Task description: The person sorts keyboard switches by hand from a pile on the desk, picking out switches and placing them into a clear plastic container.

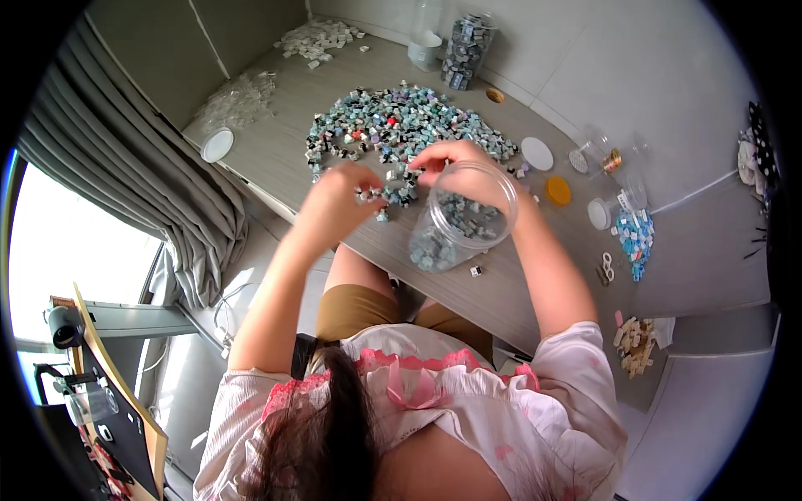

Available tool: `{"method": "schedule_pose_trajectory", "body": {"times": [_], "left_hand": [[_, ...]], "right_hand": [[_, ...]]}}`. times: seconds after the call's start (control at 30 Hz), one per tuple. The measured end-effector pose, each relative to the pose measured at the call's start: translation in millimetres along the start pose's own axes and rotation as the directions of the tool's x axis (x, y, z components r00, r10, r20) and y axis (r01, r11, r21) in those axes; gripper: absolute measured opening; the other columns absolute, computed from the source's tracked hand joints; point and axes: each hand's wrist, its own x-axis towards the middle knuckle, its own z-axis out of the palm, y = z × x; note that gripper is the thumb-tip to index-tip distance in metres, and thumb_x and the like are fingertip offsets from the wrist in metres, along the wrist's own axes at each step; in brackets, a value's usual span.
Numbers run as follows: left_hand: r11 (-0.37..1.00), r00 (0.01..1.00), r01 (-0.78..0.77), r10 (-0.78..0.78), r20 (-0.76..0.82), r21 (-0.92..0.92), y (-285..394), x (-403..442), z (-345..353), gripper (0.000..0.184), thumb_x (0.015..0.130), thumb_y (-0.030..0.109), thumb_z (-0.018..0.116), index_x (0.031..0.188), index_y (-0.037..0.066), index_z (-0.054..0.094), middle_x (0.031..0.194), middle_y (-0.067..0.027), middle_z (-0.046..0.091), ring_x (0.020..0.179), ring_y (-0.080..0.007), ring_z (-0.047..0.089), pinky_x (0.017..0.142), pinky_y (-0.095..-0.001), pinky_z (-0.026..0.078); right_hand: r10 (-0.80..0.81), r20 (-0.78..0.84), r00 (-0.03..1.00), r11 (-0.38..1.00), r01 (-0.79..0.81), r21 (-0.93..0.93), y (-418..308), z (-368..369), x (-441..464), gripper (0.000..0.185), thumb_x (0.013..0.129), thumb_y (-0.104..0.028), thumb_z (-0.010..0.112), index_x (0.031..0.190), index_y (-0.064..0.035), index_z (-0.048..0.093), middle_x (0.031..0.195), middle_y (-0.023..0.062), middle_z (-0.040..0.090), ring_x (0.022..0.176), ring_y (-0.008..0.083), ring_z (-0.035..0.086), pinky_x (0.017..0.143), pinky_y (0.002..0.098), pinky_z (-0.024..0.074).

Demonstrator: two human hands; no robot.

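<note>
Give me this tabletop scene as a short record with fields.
Left hand: at the near edge of a wide pile of small blue, black and white pieces; grip unclear
Right hand: close to the same pile; grip unclear
Container: open clear cylindrical jar, partly filled with small grey-blue pieces
Nearby lids: round yellow lid, round white lid
At back: tall clear jar of dark grey-blue pieces

Left grip (337, 198) and right grip (464, 162) curl, arms (280, 292) outstretched.
</note>
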Motion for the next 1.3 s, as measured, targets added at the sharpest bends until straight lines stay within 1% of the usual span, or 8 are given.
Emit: {"method": "schedule_pose_trajectory", "body": {"times": [0.4, 0.57, 0.67, 0.83, 0.93, 1.07, 1.2, 1.3], "left_hand": [[0.972, 0.96, -0.032, 0.094, -0.264, 0.232, -32.2, -31.2, 56.3, 0.02, 0.073, 0.013, 0.074, 0.092, 0.008, 0.069, 0.086, -0.0072, 0.059, 0.084, -0.0268, 0.059, 0.078, -0.0361, 0.048], [0.908, 0.932, 0.137, -0.254, -0.26, -0.396, -42.6, -24.3, 41.2, 0.017, 0.077, 0.007, 0.07, 0.092, 0.003, 0.064, 0.09, -0.0081, 0.064, 0.081, -0.0207, 0.063, 0.069, -0.0308, 0.049], [0.504, 0.856, 0.11, -0.485, -0.176, -0.856, -51.2, -16.6, 30.9, 0.017, 0.082, 0.005, 0.062, 0.096, -0.001, 0.055, 0.089, -0.0076, 0.066, 0.076, -0.0117, 0.06, 0.064, -0.0239, 0.048], [0.374, 0.864, 0.393, -0.462, 0.199, -0.84, -65.9, -14.3, 15.0, 0.017, 0.079, 0.004, 0.055, 0.095, -0.001, 0.058, 0.083, -0.0054, 0.057, 0.072, -0.0131, 0.056, 0.061, -0.0259, 0.043], [0.961, 0.972, 0.191, -0.213, -0.096, -0.198, -42.3, -13.9, 25.9, 0.017, 0.078, 0.006, 0.061, 0.093, -0.001, 0.064, 0.084, -0.0099, 0.054, 0.075, -0.0226, 0.059, 0.066, -0.0323, 0.047], [0.991, 0.974, 0.134, -0.128, -0.187, 0.021, -39.1, -13.2, 47.5, 0.023, 0.073, 0.012, 0.072, 0.092, 0.001, 0.068, 0.091, -0.0145, 0.054, 0.085, -0.0312, 0.059, 0.078, -0.0388, 0.05], [0.978, 0.977, 0.13, -0.099, -0.19, 0.16, -39.2, -13.0, 54.0, 0.024, 0.073, 0.013, 0.072, 0.092, 0.0, 0.067, 0.092, -0.0147, 0.054, 0.087, -0.0319, 0.059, 0.079, -0.0389, 0.051], [0.989, 0.973, 0.12, -0.099, -0.21, 0.09, -38.9, -11.5, 53.5, 0.023, 0.075, 0.011, 0.07, 0.094, -0.001, 0.066, 0.091, -0.0163, 0.056, 0.083, -0.0317, 0.06, 0.076, -0.0389, 0.05]], "right_hand": [[-0.088, 0.177, 0.98, 0.829, 0.171, -0.533, 35.2, 37.0, 48.7, 0.036, 0.065, -0.033, 0.082, 0.092, -0.0164, 0.065, 0.084, 0.0014, 0.061, 0.094, 0.0223, 0.053, 0.089, 0.0352, 0.0404], [-0.104, 0.167, 0.98, 0.801, 0.182, -0.57, 28.4, 37.5, 49.7, 0.035, 0.066, -0.026, 0.08, 0.094, -0.0141, 0.063, 0.086, 0.0013, 0.061, 0.095, 0.022, 0.053, 0.091, 0.0362, 0.0394], [-0.145, 0.16, 0.976, 0.804, 0.21, -0.556, 29.3, 39.4, 45.0, 0.029, 0.069, -0.019, 0.077, 0.093, -0.0121, 0.063, 0.086, 0.002, 0.061, 0.094, 0.0221, 0.053, 0.089, 0.0362, 0.0408], [-0.199, 0.106, 0.974, 0.89, 0.225, -0.397, 43.7, 41.3, 41.1, 0.025, 0.073, -0.01, 0.071, 0.096, -0.0082, 0.061, 0.088, 0.0037, 0.06, 0.087, 0.0207, 0.055, 0.082, 0.0333, 0.0457], [0.133, -0.078, 0.988, 0.984, -0.123, 0.125, 40.3, 38.3, 36.9, 0.02, 0.078, -0.008, 0.065, 0.097, -0.0052, 0.059, 0.088, 0.0032, 0.057, 0.08, 0.0178, 0.055, 0.076, 0.0292, 0.0471], [0.109, 0.21, 0.972, 0.312, -0.234, 0.921, 61.0, 14.7, 44.3, 0.018, 0.087, -0.009, 0.055, 0.103, -0.0014, 0.059, 0.084, 0.0001, 0.054, 0.075, 0.009, 0.05, 0.063, 0.0223, 0.0405], [0.245, 0.094, 0.965, 0.934, -0.261, 0.242, 28.2, 27.5, 52.5, 0.018, 0.085, -0.012, 0.061, 0.101, -0.0043, 0.067, 0.076, -0.0003, 0.052, 0.071, 0.0106, 0.049, 0.059, 0.022, 0.0388], [-0.037, 0.108, 0.993, 0.954, 0.067, -0.293, 46.3, 36.7, 58.1, 0.021, 0.078, -0.014, 0.068, 0.099, -0.0099, 0.07, 0.079, 0.0042, 0.056, 0.074, 0.0204, 0.057, 0.066, 0.0316, 0.0463]]}}
